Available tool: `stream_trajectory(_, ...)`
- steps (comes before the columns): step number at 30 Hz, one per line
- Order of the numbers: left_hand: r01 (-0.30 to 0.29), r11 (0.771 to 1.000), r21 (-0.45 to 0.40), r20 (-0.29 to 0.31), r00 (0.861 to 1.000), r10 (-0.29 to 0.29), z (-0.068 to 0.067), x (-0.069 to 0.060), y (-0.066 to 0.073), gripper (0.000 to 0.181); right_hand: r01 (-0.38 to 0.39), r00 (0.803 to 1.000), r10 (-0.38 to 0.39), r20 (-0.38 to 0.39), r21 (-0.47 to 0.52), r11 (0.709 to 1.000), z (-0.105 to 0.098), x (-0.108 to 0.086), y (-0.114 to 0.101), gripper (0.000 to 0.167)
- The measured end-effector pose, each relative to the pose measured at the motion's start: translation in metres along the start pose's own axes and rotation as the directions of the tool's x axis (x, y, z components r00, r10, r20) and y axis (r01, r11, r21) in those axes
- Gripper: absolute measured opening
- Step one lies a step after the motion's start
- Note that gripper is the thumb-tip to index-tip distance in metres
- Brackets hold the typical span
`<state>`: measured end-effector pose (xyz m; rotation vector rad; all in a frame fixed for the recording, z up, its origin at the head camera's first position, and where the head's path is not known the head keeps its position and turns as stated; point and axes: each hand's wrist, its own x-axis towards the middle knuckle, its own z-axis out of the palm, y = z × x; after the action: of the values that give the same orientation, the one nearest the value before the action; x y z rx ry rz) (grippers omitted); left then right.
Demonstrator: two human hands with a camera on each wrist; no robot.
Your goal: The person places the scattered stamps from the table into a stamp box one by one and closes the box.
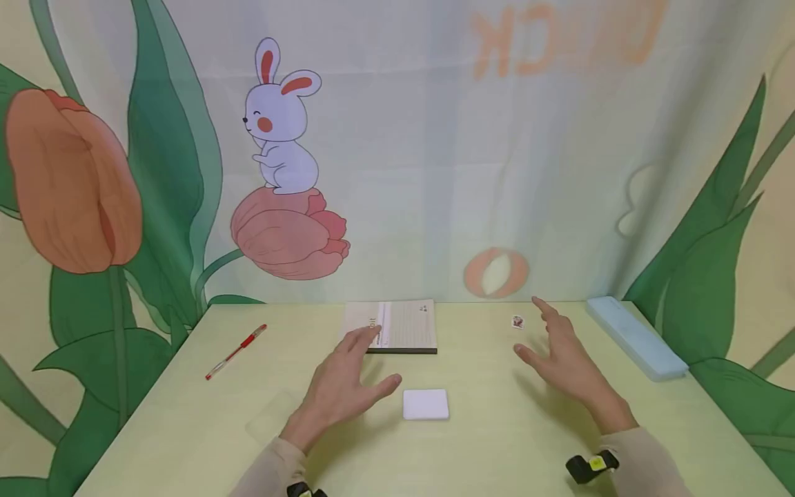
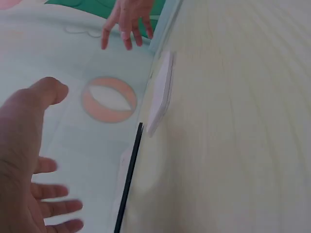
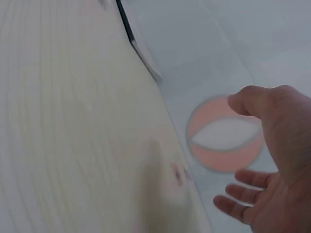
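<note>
Currently, note room on the bench (image 1: 484, 442) between left hand (image 1: 340, 378) and right hand (image 1: 566, 360); notebook (image 1: 408, 328) at far edge, blue case (image 1: 636, 338) along right edge. Observe red pen (image 1: 236, 352) at left, small sticker (image 1: 518, 322) near right hand, white block (image 1: 425, 404) near left thumb. Read both grips as wide, thumbs spread from fingers.

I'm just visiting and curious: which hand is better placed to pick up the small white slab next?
Probably the left hand: it is empty and close beside the white slab. The right hand, also empty, is farther off, nearer the small printed sticker.
</note>
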<state>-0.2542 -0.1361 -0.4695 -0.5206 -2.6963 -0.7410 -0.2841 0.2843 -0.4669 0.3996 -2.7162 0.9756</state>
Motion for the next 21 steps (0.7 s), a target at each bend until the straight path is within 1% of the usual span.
stream_trajectory(2, -0.016, 0.995, -0.097, 0.015, 1.000, 0.018, 0.003, -0.001, -0.001, 0.078, -0.017, 1.000, 0.018, -0.016, 0.069, 0.997, 0.001, 0.001, 0.007, 0.091)
stream_trajectory(4, -0.030, 0.984, -0.175, 0.031, 0.999, 0.036, 0.007, -0.004, -0.003, 0.067, -0.035, 0.999, 0.039, -0.029, 0.105, 0.994, 0.003, 0.001, 0.013, 0.084)
stream_trajectory(6, -0.048, 0.972, -0.231, 0.042, 0.997, 0.059, 0.013, -0.007, -0.007, 0.062, -0.055, 0.998, 0.060, -0.037, 0.125, 0.991, 0.006, 0.001, 0.019, 0.079)
stream_trajectory(9, -0.081, 0.954, -0.288, 0.055, 0.993, 0.101, 0.023, -0.010, -0.010, 0.057, -0.095, 0.994, 0.102, -0.034, 0.159, 0.983, 0.008, 0.002, 0.028, 0.076)
stream_trajectory(13, -0.108, 0.929, -0.355, 0.081, 0.986, 0.145, 0.033, -0.014, -0.013, 0.051, -0.151, 0.987, 0.159, -0.015, 0.223, 0.963, 0.011, 0.002, 0.040, 0.073)
stream_trajectory(14, -0.110, 0.923, -0.367, 0.091, 0.984, 0.154, 0.035, -0.014, -0.013, 0.050, -0.157, 0.986, 0.165, -0.012, 0.238, 0.959, 0.012, 0.002, 0.042, 0.073)
stream_trajectory(16, -0.112, 0.923, -0.368, 0.114, 0.980, 0.164, 0.038, -0.016, -0.013, 0.050, -0.159, 0.986, 0.168, -0.014, 0.258, 0.953, 0.013, 0.004, 0.047, 0.071)
stream_trajectory(18, -0.109, 0.931, -0.348, 0.137, 0.977, 0.166, 0.042, -0.017, -0.014, 0.052, -0.157, 0.986, 0.167, -0.013, 0.268, 0.951, 0.014, 0.006, 0.050, 0.071)
stream_trajectory(21, -0.101, 0.952, -0.288, 0.170, 0.973, 0.155, 0.048, -0.020, -0.015, 0.057, -0.164, 0.985, 0.172, -0.011, 0.257, 0.952, 0.015, 0.009, 0.054, 0.071)
